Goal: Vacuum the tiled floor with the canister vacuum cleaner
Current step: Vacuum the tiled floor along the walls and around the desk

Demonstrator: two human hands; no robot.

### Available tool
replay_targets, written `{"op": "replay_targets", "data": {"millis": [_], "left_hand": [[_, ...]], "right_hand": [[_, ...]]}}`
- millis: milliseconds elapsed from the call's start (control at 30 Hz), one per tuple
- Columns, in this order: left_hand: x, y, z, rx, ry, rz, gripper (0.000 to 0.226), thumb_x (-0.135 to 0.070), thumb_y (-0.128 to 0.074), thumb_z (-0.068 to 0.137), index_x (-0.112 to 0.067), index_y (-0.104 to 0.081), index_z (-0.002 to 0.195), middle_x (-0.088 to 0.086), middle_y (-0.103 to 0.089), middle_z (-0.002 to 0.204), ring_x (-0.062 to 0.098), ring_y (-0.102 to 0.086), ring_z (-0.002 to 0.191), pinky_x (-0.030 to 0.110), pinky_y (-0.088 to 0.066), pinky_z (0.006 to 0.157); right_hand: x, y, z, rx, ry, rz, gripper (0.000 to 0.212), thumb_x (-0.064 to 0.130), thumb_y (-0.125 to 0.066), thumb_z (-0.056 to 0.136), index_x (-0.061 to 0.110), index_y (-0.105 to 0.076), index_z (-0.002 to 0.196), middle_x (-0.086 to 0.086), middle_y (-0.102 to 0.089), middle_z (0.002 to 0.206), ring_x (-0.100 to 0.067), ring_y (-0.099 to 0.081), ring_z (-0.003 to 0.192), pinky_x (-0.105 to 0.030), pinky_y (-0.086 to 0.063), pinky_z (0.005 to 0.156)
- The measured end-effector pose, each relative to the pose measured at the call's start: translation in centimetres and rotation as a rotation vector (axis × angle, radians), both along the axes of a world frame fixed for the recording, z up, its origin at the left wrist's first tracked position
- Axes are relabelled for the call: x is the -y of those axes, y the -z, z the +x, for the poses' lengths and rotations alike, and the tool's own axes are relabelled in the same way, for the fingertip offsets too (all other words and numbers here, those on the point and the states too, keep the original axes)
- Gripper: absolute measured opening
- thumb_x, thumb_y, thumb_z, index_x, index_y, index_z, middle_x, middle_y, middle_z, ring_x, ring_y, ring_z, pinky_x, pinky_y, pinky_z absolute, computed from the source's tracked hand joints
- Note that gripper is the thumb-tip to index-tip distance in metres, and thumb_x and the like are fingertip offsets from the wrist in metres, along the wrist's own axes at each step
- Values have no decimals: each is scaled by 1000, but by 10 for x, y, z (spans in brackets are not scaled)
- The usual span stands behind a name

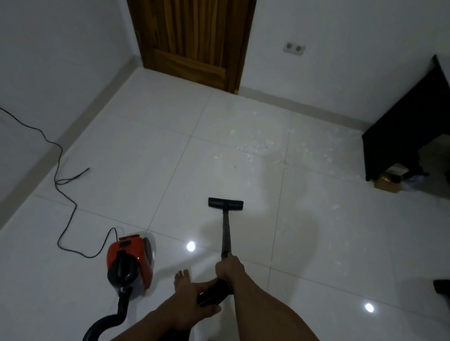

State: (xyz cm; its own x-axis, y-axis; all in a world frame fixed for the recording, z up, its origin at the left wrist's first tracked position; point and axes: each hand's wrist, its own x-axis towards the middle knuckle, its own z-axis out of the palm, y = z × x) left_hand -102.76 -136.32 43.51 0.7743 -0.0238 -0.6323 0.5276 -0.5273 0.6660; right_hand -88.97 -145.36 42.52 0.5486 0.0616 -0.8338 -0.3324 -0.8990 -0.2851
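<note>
Gripped wand (226, 231) with right hand (229, 270), fingers curled round upper end of tube. Wrapped left hand (195, 300) round dark handle end just behind it, fingers over, thumb under. Planted floor head (225, 203) flat on tiled floor (119, 149), straight ahead, near middle of room. Parked red canister vacuum (129, 259) on floor to left, just beside bare foot (182, 276), with black hose (113, 319) looping from its near end back toward hands. Trailed power cord (67, 186) from canister across floor to left wall; plug at frame edge, couldn't confirm. Couldn't tell motor state from picture.

Judged early in task. Spotted pale scattered debris (255, 143) well ahead of floor head, spread between wooden door (191, 29) and black table (408, 124), untouched. Noted more faint specks on tiles to right. Looked cleaner near feet, though hard to call through glare. Left to do: push head forward into debris patch, work along far wall and beside table, then cover remaining tiles, minding cord on left.
</note>
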Motion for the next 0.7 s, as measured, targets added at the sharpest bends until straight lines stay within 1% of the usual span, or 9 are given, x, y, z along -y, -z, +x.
{"op": "replay_targets", "data": {"millis": [67, 133, 200, 233, 267, 433, 533, 633, 700], "left_hand": [[-22, 11, 24, -14, 33, -17, 54, -87, -54, 67, -73, -40, 118, 10, -58, 131, 49, -40, 131, 66, -32, 108], [-42, -17, 51, -29, 29, -65, 53, -76, -61, 73, -70, -42, 122, -1, -65, 123, 37, -51, 126, 59, -37, 108], [-62, -31, 74, -29, -16, -122, 56, -55, -66, 82, -56, -45, 134, -11, -69, 112, 9, -65, 107, 33, -50, 99], [-70, -37, 83, -17, -14, -130, 57, -48, -67, 85, -50, -45, 138, -13, -70, 109, 0, -66, 97, 21, -52, 90], [-81, -38, 93, -9, -20, -143, 58, -43, -67, 86, -48, -44, 140, -13, -70, 108, -4, -66, 91, 16, -52, 84], [-123, -49, 139, 40, 30, -174, 53, -33, -66, 92, -47, -38, 135, -3, -70, 99, -8, -60, 58, 9, -46, 58], [-137, -58, 160, 38, 33, -197, 52, -29, -65, 94, -46, -37, 133, 6, -70, 105, -6, -57, 50, 10, -45, 52], [-150, -57, 178, 42, 17, -211, 52, -26, -65, 94, -44, -38, 135, -5, -68, 92, -8, -58, 52, 8, -43, 53], [-157, -55, 191, 30, 11, -211, 53, -26, -65, 94, -42, -39, 137, -14, -65, 86, -10, -59, 56, 7, -44, 56]], "right_hand": [[-18, 2, 21, 12, 11, -2, 58, 16, -45, 98, 3, -30, 151, -13, -51, 139, -25, -56, 120, -24, -44, 76], [-38, 6, 41, 28, 35, 3, 57, 17, -45, 98, 3, -31, 151, -13, -52, 138, -25, -57, 118, -25, -46, 77], [-60, 10, 63, 48, 62, 6, 57, 16, -45, 98, 4, -30, 152, -13, -52, 138, -26, -58, 117, -25, -47, 78], [-68, 11, 71, 54, 73, 8, 59, 15, -45, 98, 5, -28, 153, -13, -53, 138, -26, -58, 117, -26, -47, 77], [-78, 12, 81, 50, 83, 19, 60, 15, -45, 98, 6, -27, 154, -13, -53, 137, -26, -58, 116, -26, -46, 76], [-114, 15, 124, -6, 116, 38, 58, 15, -45, 98, 3, -28, 153, -14, -51, 138, -27, -57, 118, -25, -46, 76], [-128, 13, 144, -33, 120, 35, 57, 16, -45, 99, 3, -28, 152, -14, -50, 140, -27, -56, 119, -25, -45, 78], [-141, 12, 161, -36, 137, 18, 54, 17, -45, 98, 2, -34, 149, -14, -53, 136, -26, -58, 117, -25, -48, 81], [-150, 23, 172, -26, 145, -4, 58, 19, -43, 94, 6, -34, 150, -11, -55, 135, -26, -58, 116, -30, -49, 97]]}}
